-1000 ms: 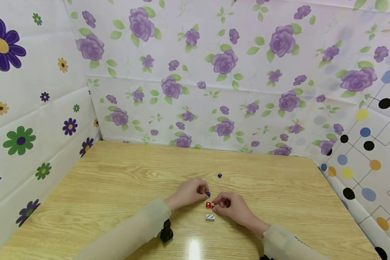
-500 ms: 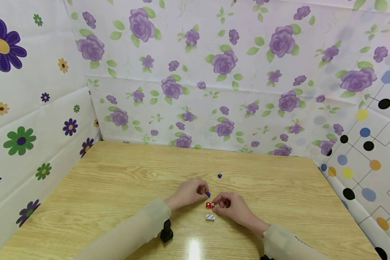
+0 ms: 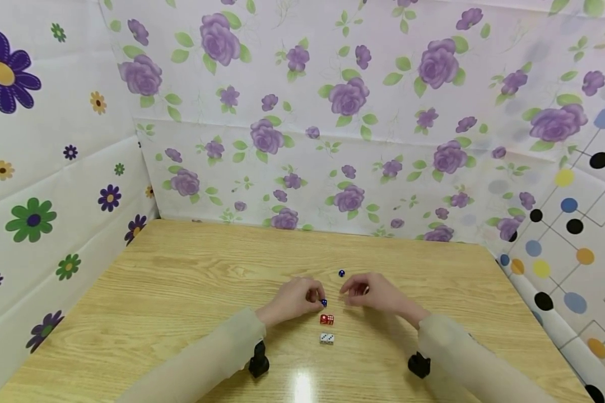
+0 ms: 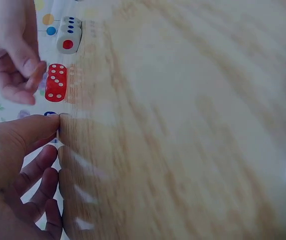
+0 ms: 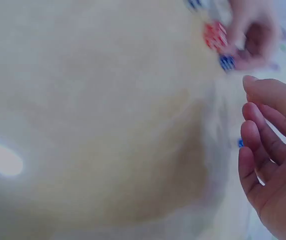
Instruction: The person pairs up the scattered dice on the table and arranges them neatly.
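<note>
My left hand (image 3: 293,296) pinches a blue die (image 3: 324,303) between thumb and forefinger, low over the table; in the left wrist view the fingertips hide most of it. Just nearer to me sits a pair of red dice (image 3: 326,319), side by side, with a pair of white dice (image 3: 327,338) in front of them. My right hand (image 3: 375,294) holds nothing, its fingers loosely bent, to the right of the pinched die. A second blue die (image 3: 341,273) lies farther back, beyond the right fingertips; the right wrist view catches part of this far blue die (image 5: 241,143) behind the fingers.
The wooden table (image 3: 206,257) reaches back to a cloth wall (image 3: 307,168) printed with purple flowers. Patterned cloths also stand at the left and right. Black wrist mounts (image 3: 259,361) hang under both sleeves, near the tabletop.
My right hand has left the red dice and moved back and slightly right toward the far blue die. The left hand stays in place on its blue die.
</note>
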Demonstrator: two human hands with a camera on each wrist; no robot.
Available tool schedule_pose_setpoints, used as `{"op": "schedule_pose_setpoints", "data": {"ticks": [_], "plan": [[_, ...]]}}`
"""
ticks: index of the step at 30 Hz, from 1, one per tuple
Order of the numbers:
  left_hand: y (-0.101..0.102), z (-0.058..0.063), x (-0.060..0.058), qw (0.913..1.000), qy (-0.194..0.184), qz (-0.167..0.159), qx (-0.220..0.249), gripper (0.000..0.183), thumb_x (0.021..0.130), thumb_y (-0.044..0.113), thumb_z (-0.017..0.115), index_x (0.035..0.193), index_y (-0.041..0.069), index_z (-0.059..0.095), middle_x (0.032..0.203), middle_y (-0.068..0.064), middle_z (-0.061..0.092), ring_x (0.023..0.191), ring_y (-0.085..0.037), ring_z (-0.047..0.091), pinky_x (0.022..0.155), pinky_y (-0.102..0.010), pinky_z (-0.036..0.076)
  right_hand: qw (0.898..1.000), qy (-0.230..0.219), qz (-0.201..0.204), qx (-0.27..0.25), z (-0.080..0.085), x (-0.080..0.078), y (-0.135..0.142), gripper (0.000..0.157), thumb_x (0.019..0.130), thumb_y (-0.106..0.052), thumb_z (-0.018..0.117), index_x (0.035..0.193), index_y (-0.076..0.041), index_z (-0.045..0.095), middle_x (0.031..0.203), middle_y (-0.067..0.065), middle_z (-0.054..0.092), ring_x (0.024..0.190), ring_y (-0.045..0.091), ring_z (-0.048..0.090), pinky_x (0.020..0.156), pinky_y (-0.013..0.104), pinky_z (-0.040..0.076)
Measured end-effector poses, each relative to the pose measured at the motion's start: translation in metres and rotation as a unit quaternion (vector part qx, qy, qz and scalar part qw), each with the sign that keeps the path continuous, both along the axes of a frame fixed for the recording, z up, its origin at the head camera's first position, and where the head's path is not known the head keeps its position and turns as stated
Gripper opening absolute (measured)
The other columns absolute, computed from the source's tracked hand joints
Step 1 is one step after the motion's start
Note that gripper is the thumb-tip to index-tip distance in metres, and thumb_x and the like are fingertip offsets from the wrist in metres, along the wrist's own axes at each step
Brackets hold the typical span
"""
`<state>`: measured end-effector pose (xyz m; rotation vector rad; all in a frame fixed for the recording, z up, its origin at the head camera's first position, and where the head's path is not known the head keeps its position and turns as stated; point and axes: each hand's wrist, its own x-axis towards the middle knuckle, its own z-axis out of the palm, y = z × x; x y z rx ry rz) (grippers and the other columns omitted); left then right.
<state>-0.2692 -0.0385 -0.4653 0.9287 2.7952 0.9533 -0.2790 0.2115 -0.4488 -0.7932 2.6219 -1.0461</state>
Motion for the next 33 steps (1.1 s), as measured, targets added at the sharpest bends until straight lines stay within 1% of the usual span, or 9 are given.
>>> {"op": "schedule_pose_setpoints", "data": {"ticks": [2,5,8,11,15,22,26,30,33], "plan": [[0.0,0.0,0.0,1.0,0.0,0.0,0.0,0.008,0.086,0.019,0.077,0.09,0.017,0.07,0.077,0.005,0.061,0.068,-0.005,0.05,0.064,-0.023,0.039,0.999,0.019,-0.031,0.0,0.003,-0.01,0.002,0.018,0.089,-0.017,0.073,0.107,-0.014,0.073,0.086,-0.002,0.067,0.075,0.011,0.058,0.066,0.023,0.048],[0.0,0.0,0.0,1.0,-0.003,-0.001,0.002,0.008,0.087,0.019,0.076,0.091,0.017,0.07,0.078,0.004,0.062,0.069,-0.005,0.05,0.064,-0.023,0.04,0.997,0.031,-0.07,-0.005,0.004,-0.022,0.004,0.018,0.091,-0.016,0.071,0.109,-0.014,0.072,0.088,0.0,0.066,0.078,0.014,0.058,0.066,0.025,0.048],[-0.001,0.001,0.0,1.0,-0.005,-0.003,0.003,0.007,0.087,0.019,0.076,0.091,0.017,0.07,0.078,0.004,0.062,0.068,-0.005,0.05,0.065,-0.023,0.04,0.995,0.036,-0.094,-0.002,0.001,-0.032,0.003,0.021,0.091,-0.018,0.071,0.112,-0.016,0.072,0.09,0.001,0.066,0.079,0.015,0.058,0.067,0.027,0.049],[-0.001,0.001,0.0,1.0,-0.002,-0.006,0.002,0.007,0.087,0.018,0.076,0.091,0.017,0.07,0.077,0.005,0.062,0.068,-0.004,0.05,0.064,-0.023,0.04,0.993,0.034,-0.109,0.003,-0.004,-0.04,0.003,0.025,0.09,-0.02,0.073,0.115,-0.019,0.071,0.092,0.001,0.066,0.08,0.014,0.058,0.069,0.028,0.049],[-0.001,0.0,0.0,1.0,0.003,-0.007,0.001,0.007,0.087,0.019,0.076,0.091,0.017,0.07,0.076,0.005,0.062,0.067,-0.003,0.05,0.064,-0.022,0.04,0.993,0.017,-0.115,0.0,-0.009,-0.049,0.002,0.028,0.088,-0.02,0.074,0.116,-0.021,0.071,0.094,0.0,0.068,0.081,0.013,0.059,0.07,0.028,0.048],[-0.002,0.001,0.001,0.9999,0.003,-0.009,0.005,0.007,0.087,0.018,0.076,0.091,0.016,0.07,0.076,0.004,0.063,0.067,-0.003,0.05,0.063,-0.022,0.04,0.996,-0.016,-0.082,0.0,-0.016,-0.059,0.001,0.026,0.089,-0.021,0.073,0.116,-0.021,0.073,0.098,0.002,0.069,0.081,0.013,0.058,0.066,0.026,0.048],[-0.001,0.001,0.001,0.9999,0.003,-0.009,0.007,0.007,0.087,0.017,0.076,0.091,0.016,0.07,0.075,0.004,0.062,0.065,-0.003,0.049,0.062,-0.022,0.04,0.997,-0.012,-0.079,-0.003,-0.019,-0.061,0.003,0.024,0.09,-0.019,0.073,0.113,-0.021,0.074,0.095,0.002,0.068,0.078,0.014,0.055,0.066,0.026,0.045],[-0.001,0.001,0.001,0.9999,0.004,-0.008,0.006,0.007,0.086,0.017,0.076,0.09,0.016,0.07,0.073,0.005,0.06,0.064,-0.003,0.048,0.06,-0.021,0.04,0.996,-0.003,-0.089,-0.009,-0.024,-0.061,0.004,0.02,0.09,-0.02,0.073,0.109,-0.024,0.075,0.091,0.0,0.068,0.077,0.014,0.055,0.066,0.026,0.046],[-0.001,0.001,0.001,1.0,0.003,-0.007,0.005,0.007,0.086,0.017,0.076,0.09,0.017,0.07,0.074,0.005,0.06,0.064,-0.003,0.048,0.061,-0.021,0.04,0.994,0.002,-0.104,-0.018,-0.027,-0.059,0.003,0.018,0.089,-0.022,0.074,0.106,-0.025,0.076,0.09,0.0,0.067,0.077,0.014,0.056,0.067,0.027,0.047]]}}
